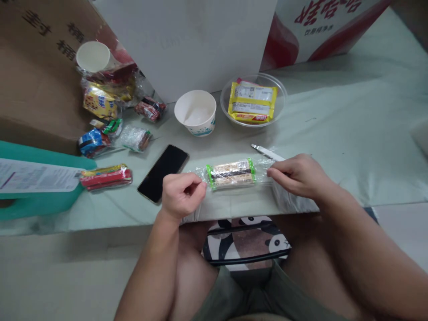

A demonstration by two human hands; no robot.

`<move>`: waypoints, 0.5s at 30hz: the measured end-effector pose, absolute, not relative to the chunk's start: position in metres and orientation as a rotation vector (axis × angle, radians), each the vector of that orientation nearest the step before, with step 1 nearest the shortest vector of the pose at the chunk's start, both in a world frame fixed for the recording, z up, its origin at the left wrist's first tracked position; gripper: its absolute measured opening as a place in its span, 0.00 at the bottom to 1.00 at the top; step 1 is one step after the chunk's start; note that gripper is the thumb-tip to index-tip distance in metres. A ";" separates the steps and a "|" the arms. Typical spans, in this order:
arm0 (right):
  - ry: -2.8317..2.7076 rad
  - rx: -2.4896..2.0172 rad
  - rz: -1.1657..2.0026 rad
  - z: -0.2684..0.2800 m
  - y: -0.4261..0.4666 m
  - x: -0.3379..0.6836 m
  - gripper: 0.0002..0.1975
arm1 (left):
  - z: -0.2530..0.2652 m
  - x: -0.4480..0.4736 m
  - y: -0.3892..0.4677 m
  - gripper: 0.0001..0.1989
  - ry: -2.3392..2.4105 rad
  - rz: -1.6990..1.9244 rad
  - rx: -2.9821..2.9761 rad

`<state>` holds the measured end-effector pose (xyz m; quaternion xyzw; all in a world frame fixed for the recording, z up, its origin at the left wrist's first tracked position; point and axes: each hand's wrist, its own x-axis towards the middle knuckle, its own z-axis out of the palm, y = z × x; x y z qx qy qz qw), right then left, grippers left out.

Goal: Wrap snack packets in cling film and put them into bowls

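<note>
A clear-and-green packet of biscuits with a dark band across it lies near the table's front edge. Clear plastic wrap surrounds it and stretches out past both ends. My left hand is closed, pinching the wrap's left end. At the other end, my right hand pinches the wrap between thumb and fingers. A slim tool with a white handle and metal tip lies just behind my right hand; its kind is unclear. Below that hand is a whitish, plastic-looking item, partly hidden.
A black phone lies left of my left hand. Behind stand a paper cup and a clear bowl with yellow snack packets. Several wrapped snacks, a red packet, a teal container and boxes are around.
</note>
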<state>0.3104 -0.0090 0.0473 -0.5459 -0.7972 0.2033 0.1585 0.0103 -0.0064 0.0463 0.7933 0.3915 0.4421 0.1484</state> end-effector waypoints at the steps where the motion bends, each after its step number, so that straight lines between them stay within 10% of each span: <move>1: -2.359 -1.587 0.638 0.049 -0.009 0.312 0.24 | 0.048 0.007 -0.009 0.13 1.098 1.203 2.277; 8: -2.682 -1.718 0.765 0.069 -0.020 0.299 0.25 | 0.049 -0.005 -0.023 0.23 1.024 0.650 2.249; 13: -2.824 -1.934 0.896 0.073 -0.028 0.293 0.25 | 0.045 -0.006 -0.021 0.04 1.341 0.510 2.354; 15: -2.776 -2.012 0.788 0.068 -0.029 0.294 0.23 | 0.042 -0.005 -0.019 0.17 1.427 0.384 2.378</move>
